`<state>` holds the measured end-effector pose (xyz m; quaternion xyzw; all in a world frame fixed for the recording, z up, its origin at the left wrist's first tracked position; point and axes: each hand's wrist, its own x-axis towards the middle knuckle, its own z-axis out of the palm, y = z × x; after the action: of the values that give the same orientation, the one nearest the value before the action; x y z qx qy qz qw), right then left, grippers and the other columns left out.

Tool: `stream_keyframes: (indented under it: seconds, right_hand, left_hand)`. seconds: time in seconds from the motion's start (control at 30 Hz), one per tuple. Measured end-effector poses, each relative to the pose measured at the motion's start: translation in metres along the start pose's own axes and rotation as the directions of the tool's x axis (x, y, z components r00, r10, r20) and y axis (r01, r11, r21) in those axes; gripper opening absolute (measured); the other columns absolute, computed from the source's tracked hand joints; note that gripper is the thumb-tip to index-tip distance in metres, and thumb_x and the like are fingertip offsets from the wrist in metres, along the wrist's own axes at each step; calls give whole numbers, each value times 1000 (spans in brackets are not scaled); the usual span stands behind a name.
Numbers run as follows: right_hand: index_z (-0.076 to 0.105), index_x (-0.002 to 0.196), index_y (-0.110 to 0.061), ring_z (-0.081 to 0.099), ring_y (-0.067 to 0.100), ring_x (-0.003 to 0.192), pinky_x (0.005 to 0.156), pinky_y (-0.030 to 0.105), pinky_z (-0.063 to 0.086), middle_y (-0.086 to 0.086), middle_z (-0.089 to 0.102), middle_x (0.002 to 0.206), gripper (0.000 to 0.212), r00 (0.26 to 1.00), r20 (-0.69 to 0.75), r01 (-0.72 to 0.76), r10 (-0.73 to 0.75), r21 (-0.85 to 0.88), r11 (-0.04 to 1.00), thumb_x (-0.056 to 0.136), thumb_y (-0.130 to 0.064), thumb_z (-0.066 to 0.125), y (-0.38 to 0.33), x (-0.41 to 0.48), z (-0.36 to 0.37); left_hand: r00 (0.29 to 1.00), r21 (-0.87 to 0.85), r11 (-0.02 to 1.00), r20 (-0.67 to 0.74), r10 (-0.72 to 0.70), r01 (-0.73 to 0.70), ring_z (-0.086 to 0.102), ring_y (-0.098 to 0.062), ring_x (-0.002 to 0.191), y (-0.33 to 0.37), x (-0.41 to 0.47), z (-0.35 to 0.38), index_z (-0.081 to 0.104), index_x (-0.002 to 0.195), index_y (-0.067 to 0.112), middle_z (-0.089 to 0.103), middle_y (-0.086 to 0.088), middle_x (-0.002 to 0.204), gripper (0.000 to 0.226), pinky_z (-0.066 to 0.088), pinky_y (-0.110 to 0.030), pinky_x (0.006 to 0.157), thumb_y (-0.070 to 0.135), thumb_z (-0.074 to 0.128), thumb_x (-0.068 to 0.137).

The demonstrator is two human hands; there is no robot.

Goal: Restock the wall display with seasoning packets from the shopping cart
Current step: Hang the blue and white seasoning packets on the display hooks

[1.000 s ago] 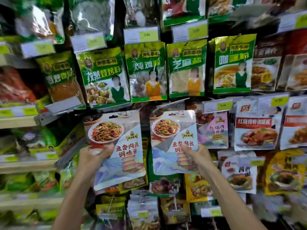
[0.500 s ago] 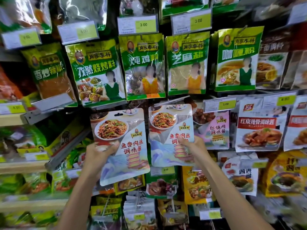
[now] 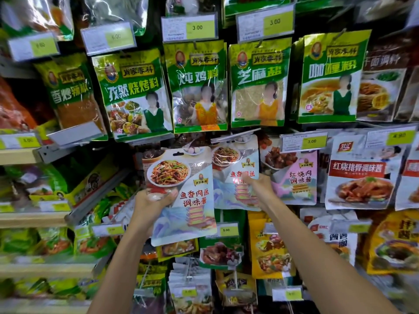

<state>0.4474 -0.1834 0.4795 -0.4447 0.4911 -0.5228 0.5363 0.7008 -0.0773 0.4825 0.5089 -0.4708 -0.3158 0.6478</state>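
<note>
My left hand (image 3: pixel 151 203) grips a pale seasoning packet (image 3: pixel 181 193) printed with a plate of shredded pork and red characters, holding it upright in front of the wall display. My right hand (image 3: pixel 257 188) pinches a matching packet (image 3: pixel 235 171) just to the right, its top up under a metal peg (image 3: pixel 235 135) of the display. The two packets overlap slightly at their edges. The shopping cart is out of view.
Green spice bags (image 3: pixel 197 87) hang in a row above, with price tags (image 3: pixel 189 27) over them. A pink sauce packet (image 3: pixel 292 177) and red-labelled packets (image 3: pixel 360 173) hang to the right. Yellow and brown packets (image 3: pixel 269 243) hang below. Shelves with green bags (image 3: pixel 34 191) stand left.
Both hands have moved up and right with their packets. The right-hand packet has risen toward the peg under the green bags, and the view has drawn closer to the wall.
</note>
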Motion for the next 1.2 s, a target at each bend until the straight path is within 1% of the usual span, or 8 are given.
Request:
stream_keyframes:
  seconds: [0.13, 0.3, 0.4, 0.47, 0.6, 0.8, 1.07, 1.2]
  right_hand:
    - [55, 116, -6, 63, 11, 71, 54, 24, 50, 7, 68, 101, 38, 998, -33, 56, -61, -121, 991, 98, -38, 48, 3, 3, -1]
    - [56, 122, -4, 61, 20, 101, 80, 26, 46, 11, 66, 113, 33, 887, -104, 349, -449, -485, 802, 100, -27, 47, 16, -31, -21]
    - [62, 112, -9, 61, 17, 90, 75, 30, 49, 5, 67, 101, 22, 690, -143, 541, -709, -549, 637, 100, -19, 47, 4, -57, -41]
    - [64, 106, -6, 61, 18, 88, 75, 24, 44, 6, 67, 96, 21, 463, -127, 639, -877, -638, 430, 98, -15, 48, -18, -65, -53]
    - [63, 114, 1, 54, 22, 108, 95, 27, 38, 15, 65, 112, 27, 185, 28, 599, -982, -795, 91, 95, -12, 49, -62, -58, -69]
    - [56, 127, 2, 50, 35, 125, 106, 48, 39, 18, 55, 131, 34, 246, 153, 453, -957, -891, -26, 96, -12, 52, -73, -32, -83]
    - [57, 124, 4, 54, 36, 118, 105, 45, 39, 20, 60, 123, 34, 215, 213, 454, -953, -886, -95, 93, -10, 58, -64, -19, -90]
    - [57, 124, 4, 55, 35, 119, 106, 43, 38, 20, 61, 123, 34, 185, 226, 452, -956, -884, -121, 94, -11, 59, -63, -15, -92]
  left_hand:
    - [998, -16, 1000, 59, -22, 23, 68, -25, 75, -10, -3, 16, 69, 77, 0, 73, -13, 79, 9, 55, -46, 74, 5, 77, 76]
    - [981, -38, 998, 192, -40, 49, 71, -23, 80, -20, -5, 48, 76, 78, 13, 75, -10, 85, 5, 58, -36, 67, 12, 79, 74]
    - [972, -81, 993, 227, -66, 86, 72, -22, 80, -19, 0, 71, 75, 82, 13, 75, -9, 87, 10, 57, -30, 63, 11, 79, 72]
    - [966, -116, 987, 244, -80, 111, 72, -22, 78, -17, 6, 85, 74, 82, 11, 75, -10, 86, 10, 57, -30, 63, 6, 77, 74]
    - [953, -190, 970, 287, -95, 153, 72, -23, 75, -14, 17, 106, 72, 84, 5, 75, -12, 85, 17, 56, -29, 59, 8, 79, 69]
    - [950, -197, 963, 289, -121, 183, 73, -25, 76, -21, 30, 118, 69, 90, 0, 75, -13, 86, 33, 56, -30, 59, 15, 81, 63]
    - [961, -165, 979, 266, -75, 122, 70, -22, 72, -27, 44, 128, 67, 65, 7, 73, -10, 75, 15, 54, -29, 60, 2, 74, 77]
    - [964, -161, 977, 246, -101, 143, 72, -25, 76, -35, 50, 128, 69, 81, 1, 74, -13, 83, 9, 56, -34, 64, 5, 75, 77]
